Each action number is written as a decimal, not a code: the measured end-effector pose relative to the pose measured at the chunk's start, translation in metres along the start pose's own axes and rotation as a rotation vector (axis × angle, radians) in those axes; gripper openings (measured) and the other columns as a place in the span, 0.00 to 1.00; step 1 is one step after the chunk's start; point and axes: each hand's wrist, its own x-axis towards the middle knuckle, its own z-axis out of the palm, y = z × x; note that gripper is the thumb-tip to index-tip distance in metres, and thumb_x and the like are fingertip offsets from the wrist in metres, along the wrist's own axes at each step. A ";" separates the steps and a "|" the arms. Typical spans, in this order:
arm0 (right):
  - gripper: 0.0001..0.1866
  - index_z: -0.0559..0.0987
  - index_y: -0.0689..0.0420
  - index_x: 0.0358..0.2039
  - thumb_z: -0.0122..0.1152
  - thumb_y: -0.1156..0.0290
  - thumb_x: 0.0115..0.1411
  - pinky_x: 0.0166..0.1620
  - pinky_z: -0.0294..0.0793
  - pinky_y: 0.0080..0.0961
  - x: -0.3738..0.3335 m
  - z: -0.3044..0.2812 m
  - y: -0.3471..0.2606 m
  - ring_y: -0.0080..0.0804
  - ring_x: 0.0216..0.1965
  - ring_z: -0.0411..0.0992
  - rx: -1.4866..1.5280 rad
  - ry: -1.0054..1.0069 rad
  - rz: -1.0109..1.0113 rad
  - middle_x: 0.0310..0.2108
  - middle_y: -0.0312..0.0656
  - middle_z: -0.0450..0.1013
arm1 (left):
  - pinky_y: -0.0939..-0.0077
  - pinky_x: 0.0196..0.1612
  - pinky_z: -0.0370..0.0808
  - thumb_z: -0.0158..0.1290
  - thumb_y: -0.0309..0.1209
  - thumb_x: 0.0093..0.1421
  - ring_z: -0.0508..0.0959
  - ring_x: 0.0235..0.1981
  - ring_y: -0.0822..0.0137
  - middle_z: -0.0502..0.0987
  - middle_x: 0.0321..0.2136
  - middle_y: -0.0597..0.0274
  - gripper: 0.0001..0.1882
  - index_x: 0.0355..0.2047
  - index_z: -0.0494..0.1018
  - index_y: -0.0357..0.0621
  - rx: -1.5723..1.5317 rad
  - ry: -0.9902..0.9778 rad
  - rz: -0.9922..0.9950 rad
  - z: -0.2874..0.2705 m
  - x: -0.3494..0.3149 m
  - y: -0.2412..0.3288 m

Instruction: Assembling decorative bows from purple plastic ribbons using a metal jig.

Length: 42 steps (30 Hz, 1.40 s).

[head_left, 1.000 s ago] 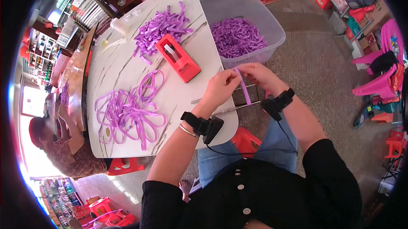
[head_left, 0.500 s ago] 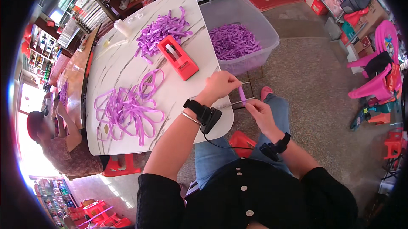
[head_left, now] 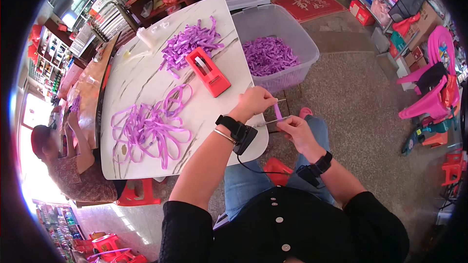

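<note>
A short purple ribbon [head_left: 278, 111] spans two thin metal rods [head_left: 269, 122] that stick out from the table's right edge. My left hand [head_left: 254, 102] is closed, pinching the ribbon's upper end by the far rod. At the near rod, the fingertips of my right hand [head_left: 297, 132] press together on its lower end. On the table, left of my left hand, lie long looped purple ribbons [head_left: 148, 131] in a loose tangle. Beyond them sits a red tape dispenser [head_left: 210, 75] beside a heap of short folded purple ribbons [head_left: 187, 43].
The white marble-patterned table [head_left: 219, 138] fills the left middle. A translucent plastic tub [head_left: 304, 63] holding many purple ribbon pieces stands past its right edge. At the far left a person [head_left: 73, 165] sits by a wooden table. Pink chairs [head_left: 431, 97] stand at the right.
The whole view has shifted slightly, so the table and tub appear a little lower. Both hands keep their pinch on the ribbon at the rods, with only slight finger movement.
</note>
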 end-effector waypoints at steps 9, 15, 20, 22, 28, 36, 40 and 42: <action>0.06 0.72 0.52 0.21 0.60 0.70 0.50 0.22 0.59 0.10 0.005 -0.001 0.008 0.13 0.18 0.63 0.078 0.067 0.045 0.23 0.30 0.71 | 0.65 0.31 0.64 0.52 0.46 0.47 0.75 0.25 0.65 0.75 0.19 0.66 0.12 0.26 0.78 0.55 0.034 -0.012 -0.030 0.000 0.006 -0.003; 0.04 0.72 0.52 0.26 0.59 0.71 0.52 0.22 0.60 0.09 0.001 -0.001 -0.001 0.14 0.25 0.69 0.093 0.036 0.034 0.24 0.33 0.72 | 0.72 0.26 0.67 0.52 0.41 0.49 0.72 0.20 0.68 0.75 0.19 0.58 0.14 0.28 0.76 0.43 0.004 0.020 0.031 -0.001 0.003 -0.001; 0.05 0.74 0.52 0.31 0.57 0.68 0.53 0.22 0.60 0.07 -0.003 0.002 -0.010 0.14 0.27 0.70 -0.005 0.016 0.110 0.25 0.31 0.72 | 0.63 0.33 0.63 0.52 0.45 0.47 0.74 0.26 0.64 0.75 0.19 0.66 0.12 0.26 0.78 0.54 0.022 0.001 -0.030 0.001 0.003 -0.004; 0.06 0.74 0.51 0.32 0.57 0.67 0.53 0.22 0.60 0.07 -0.003 -0.002 -0.006 0.13 0.27 0.70 -0.027 -0.006 0.121 0.25 0.30 0.73 | 0.62 0.33 0.63 0.52 0.45 0.47 0.74 0.26 0.64 0.75 0.19 0.66 0.12 0.25 0.78 0.54 0.025 0.016 -0.008 0.004 0.004 -0.008; 0.04 0.73 0.50 0.28 0.57 0.66 0.53 0.22 0.59 0.06 -0.003 -0.002 -0.006 0.13 0.27 0.70 -0.001 -0.068 0.144 0.26 0.29 0.73 | 0.76 0.25 0.66 0.50 0.39 0.52 0.71 0.21 0.71 0.73 0.19 0.60 0.14 0.28 0.75 0.40 -0.109 0.302 0.213 0.012 -0.014 -0.008; 0.08 0.70 0.49 0.23 0.57 0.62 0.52 0.20 0.54 0.10 -0.004 0.002 -0.016 0.12 0.21 0.63 -0.010 -0.045 0.209 0.22 0.28 0.69 | 0.83 0.21 0.56 0.36 0.42 0.62 0.58 0.16 0.76 0.59 0.15 0.69 0.19 0.36 0.68 0.39 -0.895 0.065 0.091 0.025 -0.095 0.007; 0.08 0.70 0.49 0.23 0.57 0.62 0.52 0.21 0.54 0.11 -0.003 -0.001 -0.016 0.12 0.23 0.64 -0.017 -0.063 0.202 0.22 0.28 0.69 | 0.82 0.24 0.55 0.27 0.53 0.61 0.56 0.18 0.76 0.56 0.16 0.69 0.27 0.45 0.57 0.42 -1.294 -0.259 -0.228 0.035 -0.104 0.014; 0.08 0.71 0.49 0.23 0.57 0.62 0.53 0.22 0.55 0.11 -0.003 -0.003 -0.015 0.12 0.24 0.64 -0.029 -0.088 0.220 0.22 0.28 0.68 | 0.82 0.25 0.55 0.28 0.53 0.61 0.55 0.18 0.76 0.53 0.15 0.70 0.27 0.47 0.57 0.43 -1.659 -0.440 -0.309 0.038 -0.105 0.022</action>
